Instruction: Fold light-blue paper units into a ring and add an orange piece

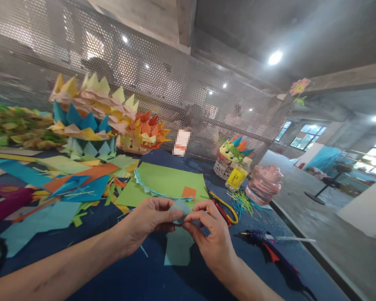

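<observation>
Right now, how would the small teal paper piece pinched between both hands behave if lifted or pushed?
Probably floppy: the small teal paper piece looks thin and bends between the left hand and right hand. Likely very light, since a pinch alone holds it up. Laid on the blue table, a push would probably slide or crumple it, not roll it.

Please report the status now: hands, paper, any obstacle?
Left hand and right hand both pinch small teal paper piece, above table. Scissors and glue gun lie right, apart.
</observation>
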